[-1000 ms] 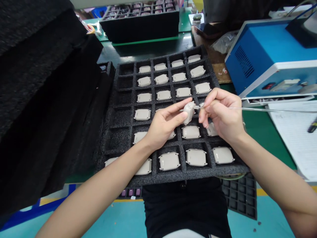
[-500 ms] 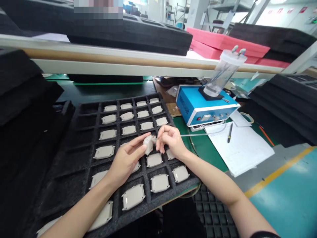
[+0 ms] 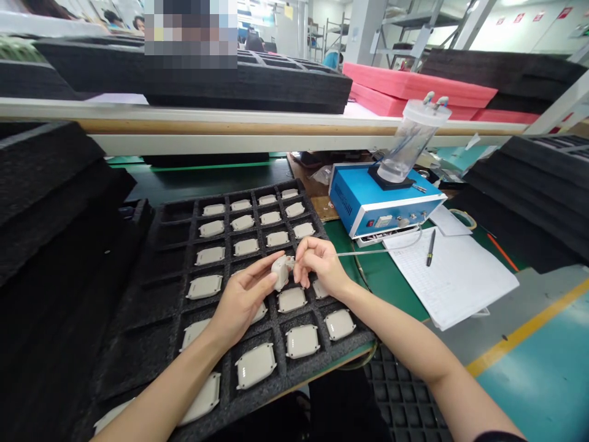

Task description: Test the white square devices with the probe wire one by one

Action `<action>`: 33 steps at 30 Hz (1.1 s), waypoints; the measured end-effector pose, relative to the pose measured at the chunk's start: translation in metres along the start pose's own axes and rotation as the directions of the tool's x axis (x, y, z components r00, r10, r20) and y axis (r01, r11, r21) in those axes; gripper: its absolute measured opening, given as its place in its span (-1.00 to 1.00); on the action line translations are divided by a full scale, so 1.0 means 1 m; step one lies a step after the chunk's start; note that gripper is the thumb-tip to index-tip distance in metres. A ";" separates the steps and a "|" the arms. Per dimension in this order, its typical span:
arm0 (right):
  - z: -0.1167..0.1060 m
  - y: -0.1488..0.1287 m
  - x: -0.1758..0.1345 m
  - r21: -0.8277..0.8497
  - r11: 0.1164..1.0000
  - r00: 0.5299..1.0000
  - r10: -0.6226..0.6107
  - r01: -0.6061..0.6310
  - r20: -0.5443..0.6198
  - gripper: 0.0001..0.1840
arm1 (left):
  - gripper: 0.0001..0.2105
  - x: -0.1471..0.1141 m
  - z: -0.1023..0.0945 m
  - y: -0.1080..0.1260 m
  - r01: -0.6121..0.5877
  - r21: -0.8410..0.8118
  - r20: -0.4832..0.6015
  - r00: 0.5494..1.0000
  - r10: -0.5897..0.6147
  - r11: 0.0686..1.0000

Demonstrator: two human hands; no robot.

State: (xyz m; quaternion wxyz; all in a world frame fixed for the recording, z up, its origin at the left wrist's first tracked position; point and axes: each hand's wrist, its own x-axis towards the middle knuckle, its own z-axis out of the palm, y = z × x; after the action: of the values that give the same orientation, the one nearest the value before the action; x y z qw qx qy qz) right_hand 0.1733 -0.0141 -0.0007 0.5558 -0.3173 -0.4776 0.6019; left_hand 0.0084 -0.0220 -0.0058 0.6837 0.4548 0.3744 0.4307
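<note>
Pinched in my left hand (image 3: 237, 304) is a small beige watch case (image 3: 279, 274), tilted on edge above the foam tray. My right hand (image 3: 322, 265) has its fingers curled around the end of a thin clear tube (image 3: 363, 252), right beside the case. A small tip shows between the fingers and the case; I cannot tell whether it touches. Below both hands, a black foam tray (image 3: 279, 350) holds several similar cases (image 3: 256, 365) in its compartments.
The tube runs to a blue machine (image 3: 386, 205) carrying a clear cylinder (image 3: 411, 147). Paper sheets (image 3: 453, 282) and a pen (image 3: 431, 248) lie right of it. Black foam stacks (image 3: 41, 245) rise at left. Behind, a shelf (image 3: 276, 144) bears pink foam (image 3: 423, 86).
The camera view has tilted slightly, so the scene sits a little lower. Both hands keep nearly the same grip and position around the watch case and tube.
</note>
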 end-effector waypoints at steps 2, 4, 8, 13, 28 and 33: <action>0.000 0.000 0.000 -0.005 1.000 1.000 -0.001 0.001 0.002 -0.96 | -0.64 0.000 0.000 0.000 -0.001 0.002 0.003 1.000 0.001 1.000; 0.000 0.001 0.000 -0.008 1.000 1.000 -0.006 0.006 0.003 -0.96 | -0.63 0.000 0.000 -0.001 -0.002 0.001 0.004 1.000 0.002 1.000; -0.001 0.001 0.000 -0.015 1.000 1.000 -0.011 0.011 0.004 -0.95 | -0.62 0.000 0.000 0.000 -0.008 0.001 0.004 1.000 0.008 1.000; 0.000 -0.001 -0.001 -0.017 1.000 1.000 0.006 -0.006 -0.013 -0.95 | -0.61 0.000 0.001 0.000 -0.012 0.012 -0.008 1.000 0.013 1.000; 0.000 -0.001 -0.001 -0.023 1.000 1.000 0.010 -0.010 -0.012 -0.96 | -0.62 -0.001 0.001 0.000 -0.016 0.011 -0.003 1.000 0.016 1.000; 0.000 -0.001 -0.001 -0.038 0.999 1.000 0.010 -0.011 -0.023 -0.96 | -0.62 0.000 0.001 0.000 -0.015 0.012 0.001 1.000 0.015 1.000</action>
State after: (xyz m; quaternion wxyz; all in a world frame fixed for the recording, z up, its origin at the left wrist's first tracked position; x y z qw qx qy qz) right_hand 0.1738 -0.0152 0.0005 0.5520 -0.3373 -0.4807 0.5920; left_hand 0.0089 -0.0219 -0.0052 0.6779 0.4618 0.3731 0.4336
